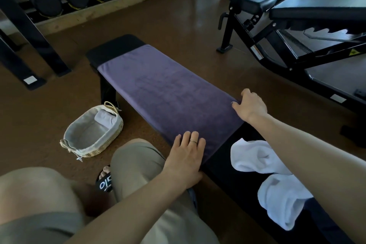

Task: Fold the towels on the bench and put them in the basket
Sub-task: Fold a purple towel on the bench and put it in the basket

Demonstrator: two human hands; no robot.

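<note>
Purple towel lies spread flat along the table, stretching away from both hands. Left hand lies flat, fingers straight, on its near corner. Right hand curls round the near far-side corner. White towels bunched under right forearm. Basket on floor, left of left hand.

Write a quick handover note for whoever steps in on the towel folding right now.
Left hand: open, flat on the near corner of the purple towel.
Right hand: pinching that towel's other near corner.
The purple towel lies spread along the bench, unfolded. A crumpled white towel lies nearer on the bench.
Basket stands on the floor left of the bench, with one folded pale towel inside.
Left: fold and basket the purple towel, then the white.
</note>
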